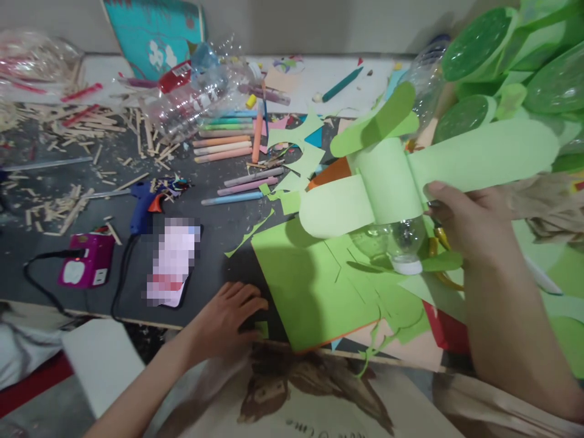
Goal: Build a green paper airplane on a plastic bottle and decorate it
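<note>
My right hand (469,219) grips a paper-and-bottle craft piece by its light-green paper. The piece is a transparent plastic bottle (406,240) wrapped in a light-green paper band (390,182), its white cap pointing down toward me. Rounded paper strips stick out from it on several sides; the longest strip (488,152) reaches to the right. Below lies a stack of bright-green paper (292,292) with drawn lines. My left hand (235,313) rests at the table's front edge, left of the stack, fingers apart and holding nothing.
A blue hot glue gun (140,207), a purple power box (86,261) with a cable and a phone (176,261) occupy the left. Several markers (223,146), wood bits and a crumpled bottle (196,97) lie behind. Green bottle pieces (479,45) are piled at the right.
</note>
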`<state>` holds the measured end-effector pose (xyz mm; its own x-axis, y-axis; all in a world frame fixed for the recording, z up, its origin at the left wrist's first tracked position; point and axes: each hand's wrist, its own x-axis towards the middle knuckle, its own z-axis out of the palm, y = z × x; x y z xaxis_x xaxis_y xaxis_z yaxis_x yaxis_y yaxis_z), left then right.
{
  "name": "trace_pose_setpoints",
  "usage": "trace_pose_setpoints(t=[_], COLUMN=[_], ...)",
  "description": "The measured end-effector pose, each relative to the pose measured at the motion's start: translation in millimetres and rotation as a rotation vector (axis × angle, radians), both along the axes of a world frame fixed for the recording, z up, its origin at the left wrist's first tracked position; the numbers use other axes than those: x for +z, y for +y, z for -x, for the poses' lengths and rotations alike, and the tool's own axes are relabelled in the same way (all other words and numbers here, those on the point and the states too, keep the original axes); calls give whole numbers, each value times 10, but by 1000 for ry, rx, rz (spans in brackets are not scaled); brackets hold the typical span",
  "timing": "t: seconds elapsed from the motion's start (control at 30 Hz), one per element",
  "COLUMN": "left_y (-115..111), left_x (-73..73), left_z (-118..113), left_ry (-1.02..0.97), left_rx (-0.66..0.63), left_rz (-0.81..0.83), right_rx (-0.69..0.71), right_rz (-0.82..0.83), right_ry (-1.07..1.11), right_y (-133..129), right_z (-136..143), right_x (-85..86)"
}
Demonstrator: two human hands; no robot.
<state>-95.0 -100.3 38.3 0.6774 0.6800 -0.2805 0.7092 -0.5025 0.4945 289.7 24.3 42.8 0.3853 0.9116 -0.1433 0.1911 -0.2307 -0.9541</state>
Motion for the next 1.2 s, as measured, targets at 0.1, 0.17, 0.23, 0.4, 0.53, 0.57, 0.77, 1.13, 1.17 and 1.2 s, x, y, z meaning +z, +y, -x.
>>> trace_pose_setpoints(t=[0.1,0.17,0.23,0.4,0.53,0.57,0.77,1.13,1.17,1.2], left_y=[6,87,196,540,799,842,911,983,986,991], left_x=[-45,-86,-123,-95,-10,-7,-52,-84,-101,-120], left_z=[2,32,61,-54,-336,-403,-628,-938,-942,-943], left_ry=[-24,-74,-105,-134,-155,-117,84,-285,-288,-298], left_rx=[-31,-17,44,374,426,426,417,491,508,526], left_rz=[-57,-92,-151,-302,-277,-294,-376,-349,-316,-275], right_rx=[-38,-52,-68,-11,17,4,37,192,148,136], right_rz=[38,76,123,226,257,252,161,-241,-350,-437], right_ry=[57,62,49,20,5,-3,-37,-488,-539,-582], right_y=[-2,-1,2,-1,50,83,402,596,452,281], right_z=[-6,-1,-13,-103,-93,-71,119,436,425,414], right_x=[18,42,66,93,130,148,232,370,394,401])
